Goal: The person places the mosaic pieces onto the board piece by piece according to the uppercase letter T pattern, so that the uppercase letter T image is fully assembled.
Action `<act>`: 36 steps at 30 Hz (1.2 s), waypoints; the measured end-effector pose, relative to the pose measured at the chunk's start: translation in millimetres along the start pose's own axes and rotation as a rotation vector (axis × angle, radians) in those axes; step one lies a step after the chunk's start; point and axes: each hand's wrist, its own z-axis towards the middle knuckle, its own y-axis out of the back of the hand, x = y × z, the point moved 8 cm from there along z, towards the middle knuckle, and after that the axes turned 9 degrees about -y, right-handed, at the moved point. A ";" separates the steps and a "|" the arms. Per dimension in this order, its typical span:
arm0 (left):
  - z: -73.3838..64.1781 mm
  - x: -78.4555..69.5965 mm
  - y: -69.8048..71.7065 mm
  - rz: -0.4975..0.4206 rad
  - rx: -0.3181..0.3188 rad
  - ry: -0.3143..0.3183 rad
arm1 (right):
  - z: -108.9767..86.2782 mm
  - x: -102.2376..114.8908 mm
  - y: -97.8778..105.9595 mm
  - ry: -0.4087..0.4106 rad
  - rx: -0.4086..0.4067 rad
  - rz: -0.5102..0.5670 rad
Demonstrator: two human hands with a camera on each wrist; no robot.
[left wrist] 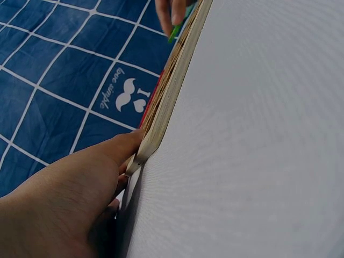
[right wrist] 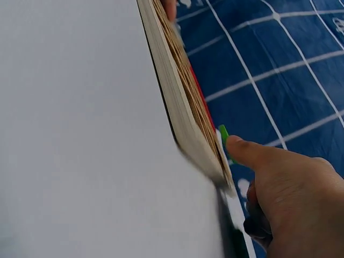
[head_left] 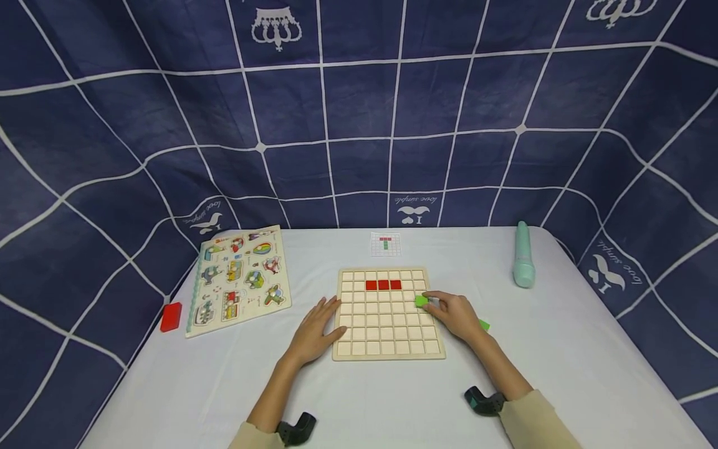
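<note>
A wooden grid board (head_left: 387, 350) lies on the white table, with three red square tiles (head_left: 383, 285) side by side in its second row from the top. My right hand (head_left: 457, 317) pinches a green square tile (head_left: 421, 301) between thumb and fingers over the board's right side. The same green tile (right wrist: 223, 134) shows at the thumb tip in the right wrist view. Along the board's left edge rests my left hand (head_left: 313, 333), fingers extended and thumb touching the rim. Another green piece (head_left: 484, 325) is partly hidden behind the right wrist.
A small pattern card (head_left: 386, 244) with a red and green T lies behind the board. To the left are a picture puzzle board (head_left: 285, 293) and a red block (head_left: 171, 317). A mint-green cylindrical object (head_left: 523, 255) lies at the back right. Blue checked cloth (head_left: 359, 168) hangs around the table.
</note>
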 end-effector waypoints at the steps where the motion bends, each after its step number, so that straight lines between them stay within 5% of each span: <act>1: -0.2 0.1 0.0 -0.002 0.000 0.001 | 2.0 6.0 -5.9 0.009 0.010 0.004; 12: -1.8 -2.5 -0.4 -0.014 0.011 0.008 | 22.9 48.5 -52.2 0.063 0.050 0.031; 36: -0.1 -0.3 0.7 -0.014 0.005 0.012 | 31.4 53.6 -57.9 0.076 0.035 -0.013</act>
